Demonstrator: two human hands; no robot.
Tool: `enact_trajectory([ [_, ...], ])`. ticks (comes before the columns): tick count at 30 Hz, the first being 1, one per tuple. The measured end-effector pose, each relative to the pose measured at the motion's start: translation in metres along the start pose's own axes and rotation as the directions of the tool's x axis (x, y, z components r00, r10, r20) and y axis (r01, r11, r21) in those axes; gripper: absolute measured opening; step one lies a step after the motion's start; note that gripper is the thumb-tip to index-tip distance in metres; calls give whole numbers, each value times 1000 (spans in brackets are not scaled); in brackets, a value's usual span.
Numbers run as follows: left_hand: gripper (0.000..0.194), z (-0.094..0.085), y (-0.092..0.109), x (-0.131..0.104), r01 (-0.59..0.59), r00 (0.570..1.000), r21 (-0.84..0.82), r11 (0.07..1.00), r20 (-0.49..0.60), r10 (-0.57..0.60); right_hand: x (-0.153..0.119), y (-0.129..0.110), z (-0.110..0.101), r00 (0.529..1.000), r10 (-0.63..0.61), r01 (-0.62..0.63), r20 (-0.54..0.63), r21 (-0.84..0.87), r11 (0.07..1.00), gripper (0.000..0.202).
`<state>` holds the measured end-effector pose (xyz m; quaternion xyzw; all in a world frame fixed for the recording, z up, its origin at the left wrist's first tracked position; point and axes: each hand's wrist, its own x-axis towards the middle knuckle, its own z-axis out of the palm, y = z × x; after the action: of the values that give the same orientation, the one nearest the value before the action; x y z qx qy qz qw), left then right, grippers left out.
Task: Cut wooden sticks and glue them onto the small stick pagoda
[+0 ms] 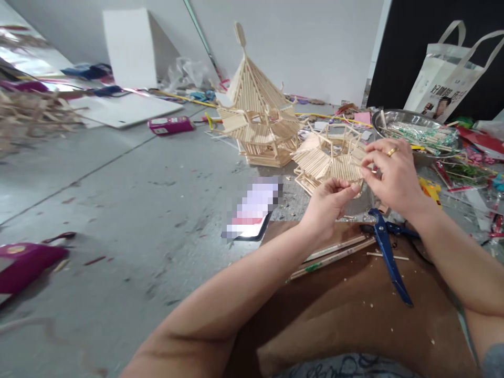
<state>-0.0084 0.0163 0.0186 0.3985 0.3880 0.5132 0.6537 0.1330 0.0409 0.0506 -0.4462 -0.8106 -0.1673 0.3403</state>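
Left hand (327, 203) and right hand (394, 176) pinch beside the roof (342, 169), four o'clock — likely for precision, contents unclear; cutters (386, 252) handy at five.

Head view, facing forward-down; left hand (329, 205), right hand (395, 177) near.

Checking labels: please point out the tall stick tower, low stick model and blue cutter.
Tall stick tower (255, 94): head view, on its sloping upper roof.
Low stick model (326, 164): head view, on its roof sticks.
Blue cutter (388, 256): head view, on a handle.
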Motion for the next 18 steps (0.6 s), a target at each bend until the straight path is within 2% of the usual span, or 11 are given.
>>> enact_trajectory([
  [3,21,-5,18,1,-187,980,162,969,-33,194,25,23,7,998,-44,45,48,-17,999,7],
  [6,19,-16,41,10,-364,894,388,846,-108,434,46,41,22,987,-105,109,119,-23,994,6],
  [9,21,-27,59,26,-452,816,577,680,-41,577,58,46,36,980,-149,152,130,-12,988,10],
  [12,22,-35,65,44,-473,781,749,464,114,614,65,44,43,977,-178,181,120,-11,983,15],
  [14,24,-37,65,55,-459,778,820,342,185,601,68,42,45,974,-190,193,120,-17,981,18],
  [18,29,-38,60,69,-422,783,878,227,227,579,72,43,49,970,-216,219,112,-10,976,23],
])
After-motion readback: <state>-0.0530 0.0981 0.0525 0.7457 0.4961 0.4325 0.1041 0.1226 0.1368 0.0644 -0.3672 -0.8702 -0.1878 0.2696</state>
